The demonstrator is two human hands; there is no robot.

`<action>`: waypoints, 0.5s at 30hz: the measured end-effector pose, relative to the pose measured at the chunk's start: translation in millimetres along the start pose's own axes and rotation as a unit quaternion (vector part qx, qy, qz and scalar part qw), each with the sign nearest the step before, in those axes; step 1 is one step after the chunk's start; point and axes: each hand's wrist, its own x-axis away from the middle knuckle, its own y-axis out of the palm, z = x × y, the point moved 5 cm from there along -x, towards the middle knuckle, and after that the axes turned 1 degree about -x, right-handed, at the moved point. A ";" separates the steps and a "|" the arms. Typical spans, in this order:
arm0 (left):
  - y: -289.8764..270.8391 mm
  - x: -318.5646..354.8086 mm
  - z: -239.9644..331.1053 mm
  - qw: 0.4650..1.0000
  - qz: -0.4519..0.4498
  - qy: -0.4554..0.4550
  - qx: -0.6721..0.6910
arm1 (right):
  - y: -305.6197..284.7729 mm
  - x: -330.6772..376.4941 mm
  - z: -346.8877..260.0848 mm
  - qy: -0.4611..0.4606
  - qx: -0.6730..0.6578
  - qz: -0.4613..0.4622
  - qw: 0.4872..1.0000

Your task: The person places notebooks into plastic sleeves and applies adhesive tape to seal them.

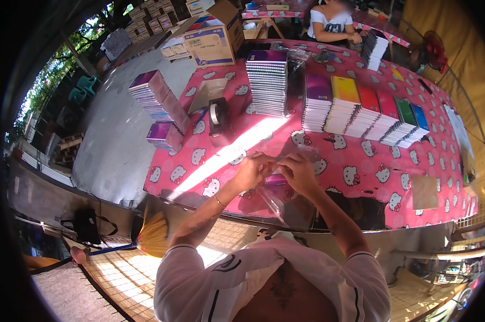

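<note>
Near the table's front edge, my left hand (253, 169) and my right hand (299, 172) are close together, fingers pinched on a clear plastic wrapper (273, 204). Beneath the hands shows part of a purple notebook (276, 181); my fingers hide the rest. Crumpled clear film lies around them on the pink patterned tablecloth (234, 199). Beyond my left hand stands a black tape dispenser (219, 121). Stacked spiral notebooks in purple (318, 88), yellow (345, 90), red, green and blue stand in a row beyond my right hand.
Tall notebook stacks stand at the left (155, 94) and back middle (267, 80). An open cardboard box (210, 45) sits at the far left edge. A brown cardboard piece (424, 192) lies at right. Across the table sits another person (332, 24) beside a notebook stack (375, 49).
</note>
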 end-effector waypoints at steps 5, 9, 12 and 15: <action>7.3 -16.8 -0.4 0.990 -0.034 -0.131 -0.048 | -0.6 -10.1 -4.0 0.084 0.046 -0.058 0.994; -0.8 -28.5 -1.6 0.988 0.039 -0.055 -0.142 | -6.1 -12.4 10.0 0.032 0.046 -0.007 0.998; 21.9 -24.4 -66.4 0.940 -0.112 -0.258 0.195 | 17.2 10.6 46.8 0.260 -0.288 0.011 0.922; 23.9 -26.0 -81.0 0.932 -0.013 -0.186 0.312 | 21.6 17.6 55.5 0.289 -0.264 0.024 0.920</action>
